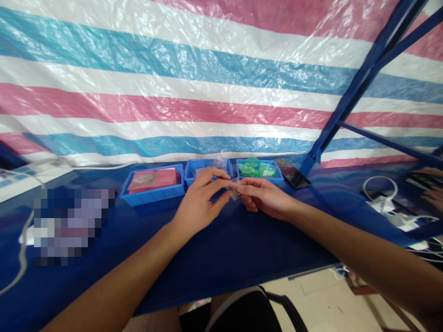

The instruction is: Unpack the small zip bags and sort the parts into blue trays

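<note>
Both hands meet over the blue table, in front of the bins. My right hand [261, 196] has its fingers closed on a small clear plastic bag [235, 194]. My left hand [202, 198] touches the same bag with its fingertips, its fingers partly spread and bent. Just behind them, the middle blue bin [189, 174] holds clear plastic bags. Green packets [258, 168] fill the right blue bin [280, 179]. To the left, red packets [154, 180] lie in another blue bin [138, 198].
A black phone [293, 174] lies right of the bins. White cables and plugs [382, 203] are at the right, near another person's hand [434, 196]. A blue metal frame [349, 99] rises at the right. A pixelated patch covers something at the left.
</note>
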A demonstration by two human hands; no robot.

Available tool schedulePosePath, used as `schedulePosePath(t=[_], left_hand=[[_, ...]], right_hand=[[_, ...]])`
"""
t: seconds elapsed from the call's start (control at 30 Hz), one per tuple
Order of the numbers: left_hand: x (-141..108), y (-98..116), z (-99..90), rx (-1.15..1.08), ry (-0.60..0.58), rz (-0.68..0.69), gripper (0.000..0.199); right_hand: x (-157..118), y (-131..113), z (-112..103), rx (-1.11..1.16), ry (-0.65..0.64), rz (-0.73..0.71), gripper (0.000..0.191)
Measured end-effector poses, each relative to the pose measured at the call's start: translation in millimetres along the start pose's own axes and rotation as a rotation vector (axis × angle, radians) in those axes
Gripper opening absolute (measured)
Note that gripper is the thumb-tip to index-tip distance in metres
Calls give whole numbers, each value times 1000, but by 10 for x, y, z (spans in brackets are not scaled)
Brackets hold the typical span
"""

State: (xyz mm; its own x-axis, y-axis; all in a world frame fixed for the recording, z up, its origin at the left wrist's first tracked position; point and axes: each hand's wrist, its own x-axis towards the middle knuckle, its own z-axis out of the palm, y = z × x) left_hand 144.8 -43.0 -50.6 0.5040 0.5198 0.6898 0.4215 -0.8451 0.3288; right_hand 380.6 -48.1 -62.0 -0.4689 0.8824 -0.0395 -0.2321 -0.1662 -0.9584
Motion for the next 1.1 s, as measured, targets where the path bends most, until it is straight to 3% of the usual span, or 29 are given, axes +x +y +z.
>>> schedulePosePath(t=[0.2, 0.4, 0.57, 0.67, 0.8, 1.0, 1.1], left_hand=[[29, 27, -23, -12, 72, -85, 15], [29, -66, -60, 38, 212, -455, 34], [39, -214, -157, 262, 119, -326, 15], [40, -252, -173, 368, 105, -254, 24], [4, -259, -137, 507, 28, -276, 37], [-63, -262, -120, 644, 3, -292, 35], [-45, -235, -147, 590, 27, -254, 34]], right_hand=[[5, -3, -9, -20, 21, -16, 38], [-5, -30, -27, -44, 27, -28, 36], [-20, -70, -15, -104, 53, -65, 38], [-39, -92, -14, -240, 81, -150, 38], [-110, -100, -66, -514, 111, -292, 35], [-197, -228, -349, -1064, 177, -659, 16], [-182, -394, -595, -1233, 340, -714, 34]])
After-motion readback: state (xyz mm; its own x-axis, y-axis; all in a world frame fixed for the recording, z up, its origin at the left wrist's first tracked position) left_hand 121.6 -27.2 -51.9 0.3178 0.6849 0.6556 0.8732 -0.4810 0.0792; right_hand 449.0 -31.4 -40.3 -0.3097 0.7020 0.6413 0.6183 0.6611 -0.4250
